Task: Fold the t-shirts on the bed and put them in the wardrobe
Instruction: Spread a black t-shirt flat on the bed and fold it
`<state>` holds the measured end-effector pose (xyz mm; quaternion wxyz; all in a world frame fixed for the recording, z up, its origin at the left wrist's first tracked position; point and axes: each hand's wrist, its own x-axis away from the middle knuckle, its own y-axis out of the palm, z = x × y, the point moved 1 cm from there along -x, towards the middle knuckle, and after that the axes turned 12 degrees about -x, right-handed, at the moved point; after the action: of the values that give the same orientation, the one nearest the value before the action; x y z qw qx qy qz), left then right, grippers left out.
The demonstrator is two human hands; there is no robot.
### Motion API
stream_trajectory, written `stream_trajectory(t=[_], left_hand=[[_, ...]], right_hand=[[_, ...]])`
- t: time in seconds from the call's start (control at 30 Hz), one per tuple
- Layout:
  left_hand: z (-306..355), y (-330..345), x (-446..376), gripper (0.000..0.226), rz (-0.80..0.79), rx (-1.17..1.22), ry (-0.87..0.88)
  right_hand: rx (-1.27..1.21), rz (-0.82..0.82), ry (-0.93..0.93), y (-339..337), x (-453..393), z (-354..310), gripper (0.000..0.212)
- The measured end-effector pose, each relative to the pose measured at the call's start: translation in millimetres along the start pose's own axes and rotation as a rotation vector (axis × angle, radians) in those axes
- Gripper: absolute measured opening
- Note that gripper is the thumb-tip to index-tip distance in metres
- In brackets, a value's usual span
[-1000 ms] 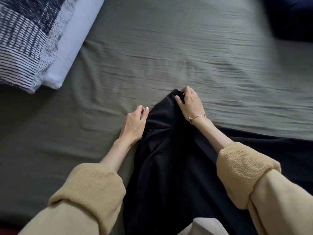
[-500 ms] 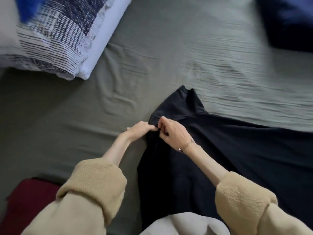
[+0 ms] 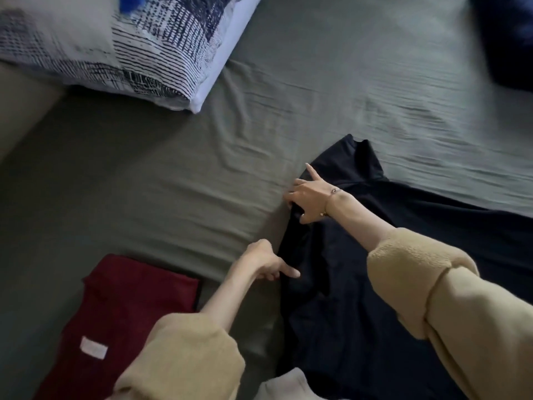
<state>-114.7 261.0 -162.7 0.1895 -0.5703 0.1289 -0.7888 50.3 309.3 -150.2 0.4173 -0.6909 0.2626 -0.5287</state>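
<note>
Parted since half a second ago, when both met at one spot on the dark cloth: right hand (image 3: pixel 310 194) now farther up the left edge of the black t-shirt (image 3: pixel 360 284), left hand (image 3: pixel 266 261) nearer the body on the same edge. Soft, matte, limp and creased, spread over the wrinkled grey-green bed sheet (image 3: pixel 317 90), with a folded dark red t-shirt (image 3: pixel 121 313) flat just left and a striped pillow (image 3: pixel 129 47) far left. Right pinching the hem with index finger straight; left pinching cloth with fingers curled, thumb out.
</note>
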Motion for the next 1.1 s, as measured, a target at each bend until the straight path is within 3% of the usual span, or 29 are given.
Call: stream_trajectory(t=[0.17, 0.27, 0.4, 0.5, 0.67, 0.77, 0.87, 0.97, 1.03, 1.1], left_hand=[[-15, 0, 5, 0.017, -0.108, 0.32, 0.09], [-29, -6, 13, 0.019, -0.244, 0.45, 0.143], [-47, -8, 13, 0.046, -0.219, 0.414, 0.118], [-57, -11, 12, 0.032, -0.193, 0.296, 0.097], [-61, -16, 16, 0.025, -0.242, 0.168, 0.095], [-61, -16, 18, 0.036, -0.282, 0.204, 0.125], [-65, -13, 19, 0.056, -0.276, 0.237, 0.149], [-66, -12, 20, 0.065, -0.254, 0.165, 0.105], [-64, -9, 19, 0.058, -0.196, 0.063, 0.035], [-65, -1, 17, 0.036, -0.013, -0.038, -0.036]], right_hand=[[0.118, 0.024, 0.044, -11, -3, 9, 0.039], [0.039, 0.089, 0.057, -8, -8, 17, 0.037], [-0.174, 0.2, 0.105, -9, -7, 14, 0.036], [-0.219, 0.275, 0.112, -9, -7, 7, 0.039], [-0.213, 0.027, 0.122, -9, -13, -10, 0.036], [-0.199, 0.01, 0.1, -11, -17, -13, 0.036], [-0.334, 0.078, 0.071, -11, -20, -15, 0.024], [-0.283, 0.145, 0.079, -6, -18, -19, 0.03], [-0.202, 0.268, 0.098, 3, -14, -25, 0.033], [-0.073, 0.508, 0.118, 13, -7, -37, 0.032]])
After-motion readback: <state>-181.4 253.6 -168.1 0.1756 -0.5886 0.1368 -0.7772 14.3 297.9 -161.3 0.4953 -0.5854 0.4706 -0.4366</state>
